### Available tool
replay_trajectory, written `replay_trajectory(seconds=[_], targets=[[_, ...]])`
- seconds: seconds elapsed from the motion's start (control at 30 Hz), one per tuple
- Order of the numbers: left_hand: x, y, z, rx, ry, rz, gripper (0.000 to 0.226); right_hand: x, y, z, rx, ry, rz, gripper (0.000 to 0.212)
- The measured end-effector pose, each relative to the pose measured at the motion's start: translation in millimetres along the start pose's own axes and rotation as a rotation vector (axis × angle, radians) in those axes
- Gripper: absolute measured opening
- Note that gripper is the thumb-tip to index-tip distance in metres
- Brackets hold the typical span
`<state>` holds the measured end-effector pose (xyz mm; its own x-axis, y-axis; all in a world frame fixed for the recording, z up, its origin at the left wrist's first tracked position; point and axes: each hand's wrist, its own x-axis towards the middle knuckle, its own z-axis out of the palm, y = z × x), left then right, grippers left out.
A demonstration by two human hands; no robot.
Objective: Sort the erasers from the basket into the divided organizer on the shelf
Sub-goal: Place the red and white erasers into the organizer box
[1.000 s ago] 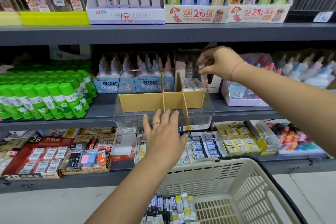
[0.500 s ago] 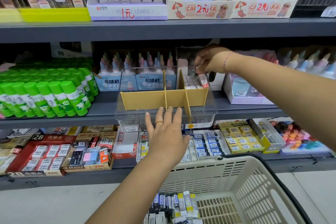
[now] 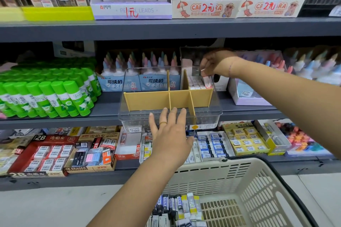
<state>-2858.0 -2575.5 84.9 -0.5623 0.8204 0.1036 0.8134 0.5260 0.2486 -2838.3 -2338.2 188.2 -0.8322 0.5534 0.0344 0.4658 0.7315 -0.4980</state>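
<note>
**White eraser held at the organizer's rear right cell**

Right of centre, the right hand point(image 3: 215, 64) reaches over the clear plastic organizer point(image 3: 127, 81). Its fingers are curled downward and pinch the top of a small white eraser point(image 3: 207, 81), a rectangular block with pink print. The block stands upright in the rear right compartment, against the right-hand wall. Beside it, a row of erasers point(image 3: 194, 82) in pale sleeves fills the same cell.

The organizer is a glossy, see-through rectangular bin with rounded corners. It sits on the grey metal shelf point(image 3: 107, 110) and is split by flat tan dividers point(image 3: 147, 100) that look like thin board. The other compartments show only the dividers and the bin's floor.

At centre frame the left hand point(image 3: 169, 134) is spread flat, with its fingers straight and its palm facing away. Its fingertips lie against the front wall of the bin and grasp nothing. A thin gold ring point(image 3: 163, 123) circles one finger.

At lower right is a beige plastic basket point(image 3: 212, 175) with slotted, lattice-like walls and a dark rim. Loose erasers point(image 3: 177, 206) in blue, yellow and white sleeves are heaped on its floor. At left, green-capped glue sticks point(image 3: 55, 96) lie stacked in rows.
</note>
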Motion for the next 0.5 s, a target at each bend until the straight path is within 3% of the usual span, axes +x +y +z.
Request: replay_trajectory(seconds=[0.07,0.2,0.27,0.37,0.5], targets=[[0,-1,0,0.001,0.001,0.003,0.073,-12,7,7,-0.057,0.055,-0.055,0.018],[1,-1,2,0.019,0.002,0.004,0.074,-41,24,25,-0.226,0.161,-0.129,0.005],[1,-2,3,0.033,0.014,0.009,0.075,-46,28,33,-0.310,0.202,-0.098,0.014],[0,-5,7,0.060,0.029,0.036,0.078,-50,34,35,-0.186,0.219,-0.019,0.030],[0,-9,8,0.099,0.054,0.082,0.083,-59,36,39,-0.148,0.223,-0.017,0.029]])
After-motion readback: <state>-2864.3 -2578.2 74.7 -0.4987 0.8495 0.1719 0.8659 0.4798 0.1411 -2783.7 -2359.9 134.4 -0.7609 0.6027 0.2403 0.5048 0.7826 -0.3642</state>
